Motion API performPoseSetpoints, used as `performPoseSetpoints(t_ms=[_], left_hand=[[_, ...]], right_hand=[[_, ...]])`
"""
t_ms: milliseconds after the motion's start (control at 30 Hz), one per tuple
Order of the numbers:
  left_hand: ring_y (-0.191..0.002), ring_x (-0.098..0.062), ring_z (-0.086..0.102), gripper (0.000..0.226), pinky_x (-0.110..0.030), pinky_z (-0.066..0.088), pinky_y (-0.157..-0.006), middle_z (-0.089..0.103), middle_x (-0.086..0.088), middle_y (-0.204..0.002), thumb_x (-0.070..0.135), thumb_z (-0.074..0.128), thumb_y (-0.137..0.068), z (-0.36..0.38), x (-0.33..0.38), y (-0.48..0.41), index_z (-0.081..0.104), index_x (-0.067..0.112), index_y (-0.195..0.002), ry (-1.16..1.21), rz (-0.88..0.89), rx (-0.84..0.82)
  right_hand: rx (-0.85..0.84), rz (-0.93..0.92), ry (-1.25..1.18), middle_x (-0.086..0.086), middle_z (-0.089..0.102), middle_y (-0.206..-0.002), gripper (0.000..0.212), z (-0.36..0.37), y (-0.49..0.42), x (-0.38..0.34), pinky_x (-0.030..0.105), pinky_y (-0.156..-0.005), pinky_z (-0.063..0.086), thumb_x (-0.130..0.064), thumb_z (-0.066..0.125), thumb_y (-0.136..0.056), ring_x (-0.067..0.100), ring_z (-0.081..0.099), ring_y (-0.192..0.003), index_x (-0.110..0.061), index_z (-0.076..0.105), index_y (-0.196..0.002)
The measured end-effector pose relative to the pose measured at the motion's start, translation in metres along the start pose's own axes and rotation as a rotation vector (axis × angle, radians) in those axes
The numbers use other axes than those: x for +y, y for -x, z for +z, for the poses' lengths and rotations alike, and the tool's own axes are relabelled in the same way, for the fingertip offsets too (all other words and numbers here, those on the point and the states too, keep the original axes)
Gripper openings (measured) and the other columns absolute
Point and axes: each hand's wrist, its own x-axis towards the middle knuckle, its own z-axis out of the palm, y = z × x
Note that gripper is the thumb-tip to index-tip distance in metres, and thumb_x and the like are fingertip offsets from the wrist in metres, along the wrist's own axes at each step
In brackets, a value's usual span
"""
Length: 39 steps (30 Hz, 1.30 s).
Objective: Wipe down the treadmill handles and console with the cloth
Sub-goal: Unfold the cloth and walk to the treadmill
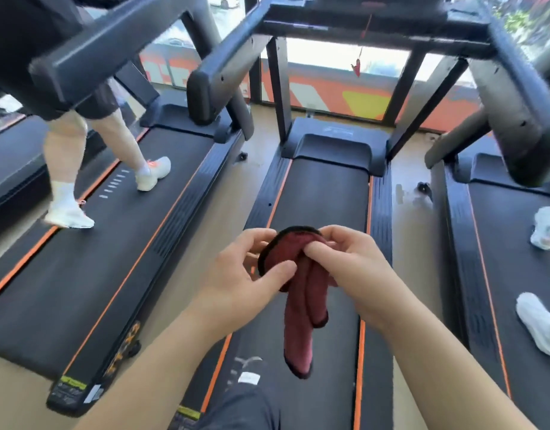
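A dark red cloth point(301, 308) with a black hem hangs over the belt point(320, 197) of the middle treadmill. My left hand point(245, 271) pinches its upper left edge, and my right hand point(345, 259) grips the bunched top with fingers curled into the folds. The cloth's lower end dangles free. Ahead and above, the treadmill's left handle point(218, 79) and right handle point(512, 97) slope toward me. Only the lower edge of the console point(360, 13) shows at the top of the view.
A person in white shoes point(152, 173) walks on the treadmill to the left. White shoes point(543, 321) of another person show on the right treadmill. Bare floor strips run between the machines. A window with orange graphics point(329, 91) lies ahead.
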Motion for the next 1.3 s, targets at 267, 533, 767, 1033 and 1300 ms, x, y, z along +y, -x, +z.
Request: performPoseSetpoints(t_ms=[267,533,767,1033,1300], left_hand=[[-0.097,-0.026,0.075,0.019,-0.042,0.061,-0.086,0.078,-0.005,-0.100,0.021,0.078,-0.091,-0.016,0.088,-0.207,0.071,0.019,-0.109,0.311,-0.234,-0.115],[-0.057,-0.011,0.067,0.012,-0.015,0.049,-0.062,0.073,-0.002,-0.069,0.013,0.065,-0.098,-0.012,0.210,-0.355,0.067,0.015,-0.086,0.085,-0.163,-0.026],[-0.055,-0.001,0.067,0.010,-0.012,0.047,-0.048,0.070,0.012,-0.061,0.006,0.059,-0.101,0.001,0.264,-0.497,0.063,0.000,-0.095,0.215,-0.179,0.263],[-0.090,-0.009,0.069,0.003,-0.028,0.055,-0.083,0.074,0.007,-0.092,0.025,0.067,-0.094,-0.020,0.296,-0.660,0.069,0.023,-0.095,0.115,-0.143,0.530],[-0.083,-0.007,0.071,0.008,-0.017,0.054,-0.067,0.074,0.007,-0.088,0.019,0.064,-0.097,-0.069,0.294,-0.831,0.068,0.025,-0.096,0.218,-0.138,0.496]], right_hand=[[0.023,0.167,-0.086,0.010,0.071,-0.085,0.020,-0.059,-0.182,-0.145,0.041,-0.076,0.047,-0.028,0.062,-0.090,0.023,0.063,-0.080,-0.014,0.076,-0.093],[0.165,0.100,0.228,0.000,0.074,-0.093,0.016,-0.145,-0.309,-0.245,0.007,-0.058,0.047,-0.024,0.063,-0.094,-0.006,0.063,-0.068,-0.027,0.071,-0.107],[-0.021,0.015,0.296,0.008,0.073,-0.084,0.017,-0.202,-0.461,-0.289,0.031,-0.065,0.048,-0.027,0.058,-0.096,0.013,0.058,-0.070,-0.020,0.073,-0.090],[-0.067,-0.083,0.392,0.003,0.075,-0.087,0.016,-0.232,-0.636,-0.350,0.024,-0.059,0.049,-0.021,0.060,-0.093,0.011,0.060,-0.067,-0.023,0.072,-0.103],[0.005,-0.210,0.540,-0.010,0.070,-0.089,0.020,-0.234,-0.829,-0.381,0.024,-0.076,0.051,-0.018,0.059,-0.093,0.004,0.062,-0.074,-0.022,0.071,-0.108]])
